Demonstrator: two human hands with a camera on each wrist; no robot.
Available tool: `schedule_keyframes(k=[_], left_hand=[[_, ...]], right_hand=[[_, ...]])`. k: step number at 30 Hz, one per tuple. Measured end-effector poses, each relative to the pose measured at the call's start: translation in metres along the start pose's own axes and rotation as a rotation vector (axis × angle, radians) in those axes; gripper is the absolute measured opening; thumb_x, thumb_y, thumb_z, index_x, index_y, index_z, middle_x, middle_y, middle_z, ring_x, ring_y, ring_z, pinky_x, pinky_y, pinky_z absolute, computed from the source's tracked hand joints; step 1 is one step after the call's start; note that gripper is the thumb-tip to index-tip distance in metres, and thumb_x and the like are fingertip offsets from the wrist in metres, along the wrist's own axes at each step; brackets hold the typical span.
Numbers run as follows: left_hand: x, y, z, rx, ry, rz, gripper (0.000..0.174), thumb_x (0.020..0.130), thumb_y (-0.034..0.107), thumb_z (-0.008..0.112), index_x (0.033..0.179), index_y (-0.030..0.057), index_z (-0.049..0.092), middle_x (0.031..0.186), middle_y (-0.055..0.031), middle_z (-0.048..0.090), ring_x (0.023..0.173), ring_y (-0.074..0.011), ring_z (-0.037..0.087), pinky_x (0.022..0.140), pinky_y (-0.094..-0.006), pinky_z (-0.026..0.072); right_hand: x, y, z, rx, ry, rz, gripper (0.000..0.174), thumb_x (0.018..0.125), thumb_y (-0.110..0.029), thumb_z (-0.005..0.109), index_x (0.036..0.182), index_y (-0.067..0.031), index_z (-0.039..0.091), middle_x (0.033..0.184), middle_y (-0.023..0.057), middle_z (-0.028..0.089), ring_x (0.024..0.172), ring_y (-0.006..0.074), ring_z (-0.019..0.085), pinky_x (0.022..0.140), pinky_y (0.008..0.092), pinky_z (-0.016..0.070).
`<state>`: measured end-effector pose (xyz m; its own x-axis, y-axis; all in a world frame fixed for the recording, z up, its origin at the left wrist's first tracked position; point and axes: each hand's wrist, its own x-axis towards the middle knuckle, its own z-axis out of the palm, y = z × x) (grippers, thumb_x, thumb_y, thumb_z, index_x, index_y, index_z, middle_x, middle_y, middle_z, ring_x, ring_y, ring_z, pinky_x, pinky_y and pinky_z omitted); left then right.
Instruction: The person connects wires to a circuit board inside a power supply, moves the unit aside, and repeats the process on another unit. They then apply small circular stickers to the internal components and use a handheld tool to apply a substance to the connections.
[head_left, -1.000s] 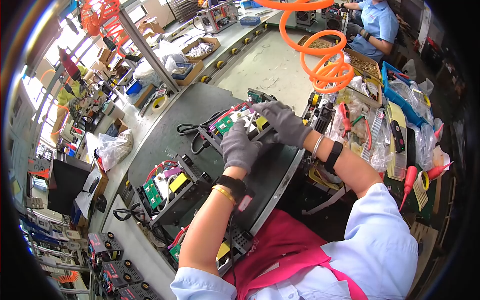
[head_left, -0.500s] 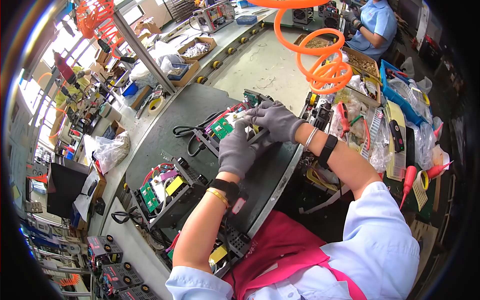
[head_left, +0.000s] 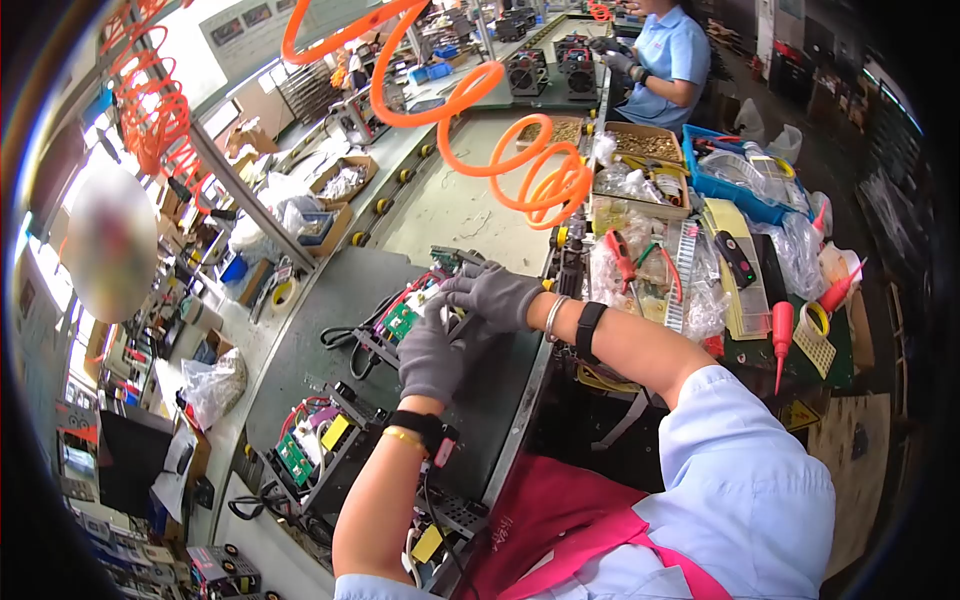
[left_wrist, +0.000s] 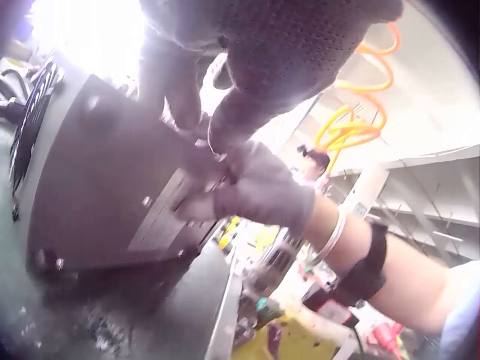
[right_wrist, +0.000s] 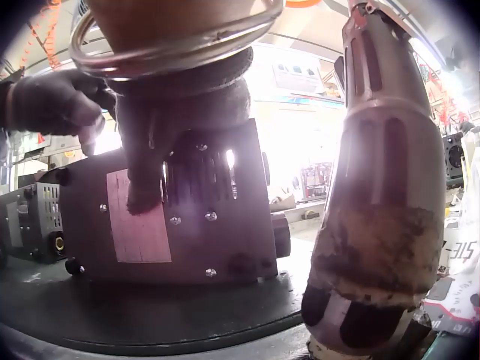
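Gloved in grey, the left hand [head_left: 430, 362] is over the near side of a dark metal unit with a green circuit board [head_left: 402, 321] and coloured wires. Its bent fingers reach the unit's top edge in the left wrist view; what lies between them is unclear. The right hand [head_left: 495, 297] grips the same unit's wall, its thumb on the outer panel [right_wrist: 210, 240] beside a pale label [right_wrist: 139, 225], the other fingers over the top. Their tips are hidden. Both hands are close together.
A similar unit [head_left: 315, 440] stands left of the hands, another partly behind the left forearm. Black cables lie by the units. An orange coiled hose [head_left: 470, 100] hangs ahead. Right are a blue bin [head_left: 715, 185], bagged parts and a red-handled screwdriver [head_left: 781, 335]; another person works beyond.
The head view has swung, showing more of the room ahead. Both hands stay at the same unit; the right hand now covers the yellow block seen there a second ago.
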<state>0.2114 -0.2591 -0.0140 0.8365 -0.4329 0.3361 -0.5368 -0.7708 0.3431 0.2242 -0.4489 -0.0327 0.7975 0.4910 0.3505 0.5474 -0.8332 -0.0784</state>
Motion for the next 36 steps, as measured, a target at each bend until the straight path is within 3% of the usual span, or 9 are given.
schedule_keyframes(k=[2, 7, 16, 19, 22, 26, 29, 32, 36], left_hand=[[-0.003, -0.001, -0.018, -0.049, 0.177, 0.118, 0.066, 0.075, 0.014, 0.074, 0.134, 0.0084, 0.046, 0.110, -0.0166, 0.064, 0.085, -0.0316, 0.065, 0.083, -0.0425, 0.0521], [-0.029, 0.003, -0.113, -0.409, -0.165, -0.087, 0.054, 0.080, 0.009, 0.072, 0.129, 0.0098, 0.050, 0.100, -0.0080, 0.064, 0.078, -0.0124, 0.062, 0.071, -0.0287, 0.0526], [-0.123, -0.010, -0.226, -0.401, -0.201, -0.167, 0.043, 0.083, 0.009, 0.068, 0.124, 0.0022, 0.055, 0.102, -0.0045, 0.064, 0.093, -0.0105, 0.062, 0.083, -0.0277, 0.0507], [-0.163, -0.028, -0.248, -0.506, -0.136, -0.272, 0.048, 0.082, 0.009, 0.071, 0.125, 0.0006, 0.053, 0.103, -0.0059, 0.065, 0.094, -0.0117, 0.063, 0.085, -0.0291, 0.0507], [-0.211, -0.045, -0.259, -0.582, -0.072, -0.255, 0.044, 0.084, -0.001, 0.069, 0.125, 0.0013, 0.054, 0.107, -0.0046, 0.064, 0.101, -0.0120, 0.061, 0.092, -0.0286, 0.0497], [-0.275, -0.043, -0.277, -0.354, 0.021, -0.358, 0.035, 0.086, 0.008, 0.068, 0.119, 0.0035, 0.059, 0.089, -0.0042, 0.065, 0.086, -0.0110, 0.063, 0.080, -0.0280, 0.0528], [-0.315, -0.031, -0.287, -0.348, -0.039, -0.533, 0.034, 0.084, 0.011, 0.072, 0.116, 0.0071, 0.061, 0.088, -0.0035, 0.066, 0.081, -0.0120, 0.064, 0.071, -0.0285, 0.0529], [-0.344, -0.027, -0.286, -0.342, -0.008, -0.490, 0.036, 0.082, 0.012, 0.075, 0.114, 0.0076, 0.061, 0.086, -0.0044, 0.066, 0.077, -0.0159, 0.065, 0.068, -0.0293, 0.0523], [-0.362, -0.018, -0.290, -0.301, -0.033, -0.380, 0.034, 0.081, 0.017, 0.075, 0.111, 0.0105, 0.060, 0.087, -0.0055, 0.066, 0.078, -0.0223, 0.066, 0.067, -0.0341, 0.0515]], right_hand=[[0.000, -0.007, -0.007, 0.056, 0.004, 0.008, 0.083, 0.061, -0.030, 0.085, 0.137, -0.0243, 0.052, 0.142, 0.0038, 0.049, 0.128, 0.0288, 0.046, 0.110, 0.0448, 0.0334], [-0.002, -0.016, 0.022, -0.081, 0.161, -0.208, 0.069, 0.062, -0.038, 0.083, 0.126, -0.0228, 0.060, 0.127, 0.0076, 0.056, 0.123, 0.0310, 0.048, 0.104, 0.0458, 0.0349], [0.015, -0.025, 0.004, -0.092, 0.058, -0.227, 0.057, 0.059, -0.039, 0.083, 0.108, -0.0151, 0.064, 0.110, 0.0072, 0.058, 0.111, 0.0337, 0.051, 0.095, 0.0442, 0.0439], [0.014, -0.026, 0.002, 0.071, -0.036, -0.172, 0.048, 0.067, -0.035, 0.080, 0.106, -0.0103, 0.065, 0.096, 0.0114, 0.061, 0.089, 0.0327, 0.061, 0.078, 0.0451, 0.0504], [0.017, -0.009, 0.020, -0.092, -0.039, -0.227, 0.053, 0.072, -0.031, 0.076, 0.122, -0.0174, 0.064, 0.120, 0.0109, 0.062, 0.116, 0.0355, 0.053, 0.102, 0.0494, 0.0391], [0.025, 0.001, 0.035, -0.097, 0.135, -0.245, 0.061, 0.063, -0.036, 0.077, 0.119, -0.0156, 0.065, 0.128, 0.0166, 0.057, 0.119, 0.0417, 0.049, 0.102, 0.0497, 0.0380], [0.045, -0.024, 0.003, -0.247, -0.299, -0.027, 0.057, 0.060, -0.037, 0.079, 0.112, -0.0156, 0.069, 0.130, 0.0172, 0.057, 0.121, 0.0396, 0.050, 0.101, 0.0483, 0.0398], [0.085, -0.035, -0.017, -0.450, -0.688, -0.037, 0.048, 0.054, -0.043, 0.084, 0.090, -0.0132, 0.077, 0.092, 0.0160, 0.071, 0.088, 0.0327, 0.068, 0.078, 0.0394, 0.0534], [0.118, -0.093, -0.042, 0.160, -0.424, -0.194, 0.040, 0.060, -0.027, 0.081, 0.096, -0.0095, 0.074, 0.083, 0.0123, 0.071, 0.080, 0.0276, 0.070, 0.076, 0.0369, 0.0554]])
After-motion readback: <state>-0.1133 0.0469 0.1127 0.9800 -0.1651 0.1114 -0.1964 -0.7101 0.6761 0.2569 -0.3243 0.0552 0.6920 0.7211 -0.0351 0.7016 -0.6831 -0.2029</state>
